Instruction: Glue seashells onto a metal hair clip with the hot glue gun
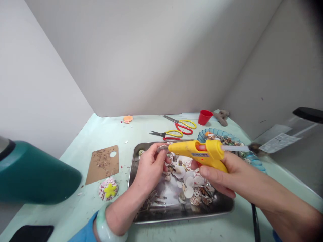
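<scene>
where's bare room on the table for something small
Mostly bare: the tablecloth between the brown card, orange piece and nearer scissors, and the strip in front of the metal tray, bar a few scraps. Crowded: the tray, with shells inside and the yellow glue gun above, and around the red cup and blue dish.

Before you: one metal tray (223, 203). Above it: one hot-glue gun (214, 152). Behind it: two pairs of scissors (178, 122), one red cup (205, 118). Left of it: one cardboard sheet (102, 164), one green bottle (37, 173). Inside it: overlapping seashells (188, 181), uncountable.
</scene>
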`<state>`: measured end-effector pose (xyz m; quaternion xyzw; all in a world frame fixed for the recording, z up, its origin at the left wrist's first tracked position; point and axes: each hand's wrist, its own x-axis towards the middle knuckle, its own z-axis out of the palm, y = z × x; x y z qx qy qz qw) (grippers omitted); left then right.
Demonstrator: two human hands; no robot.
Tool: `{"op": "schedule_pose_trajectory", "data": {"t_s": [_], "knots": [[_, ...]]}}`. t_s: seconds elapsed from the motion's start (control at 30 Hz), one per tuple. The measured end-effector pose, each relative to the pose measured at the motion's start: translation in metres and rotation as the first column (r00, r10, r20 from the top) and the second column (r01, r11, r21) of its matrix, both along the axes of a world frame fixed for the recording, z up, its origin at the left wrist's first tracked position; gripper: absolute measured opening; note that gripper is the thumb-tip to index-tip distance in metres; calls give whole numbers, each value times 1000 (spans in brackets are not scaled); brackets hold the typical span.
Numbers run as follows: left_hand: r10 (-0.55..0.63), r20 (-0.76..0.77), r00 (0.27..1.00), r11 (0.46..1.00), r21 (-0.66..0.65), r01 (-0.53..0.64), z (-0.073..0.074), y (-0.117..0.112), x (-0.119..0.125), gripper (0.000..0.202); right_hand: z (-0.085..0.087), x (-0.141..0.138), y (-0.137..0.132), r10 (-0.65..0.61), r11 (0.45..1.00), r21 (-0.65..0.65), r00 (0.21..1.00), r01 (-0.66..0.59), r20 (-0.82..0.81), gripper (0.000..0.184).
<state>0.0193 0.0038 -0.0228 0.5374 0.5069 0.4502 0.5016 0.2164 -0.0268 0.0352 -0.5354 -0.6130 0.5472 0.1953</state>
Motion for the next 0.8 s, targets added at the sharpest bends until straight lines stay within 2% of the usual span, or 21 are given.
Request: {"op": "schedule_pose_trajectory", "data": {"t_s": [0.2,0.53,0.8], "knots": [[-9,-29,1000,1000,-26,9,0,0,0,17,-2,2,1,7,1000,11,1000,-7,17,46],[-4,-71,997,1000,-23,2,0,-3,0,18,0,1,0,10,1000,17,994,-12,108,49],[-1,-70,998,1000,-13,0,0,-2,0,20,1,1,1,58,997,35,988,-63,143,55]]}}
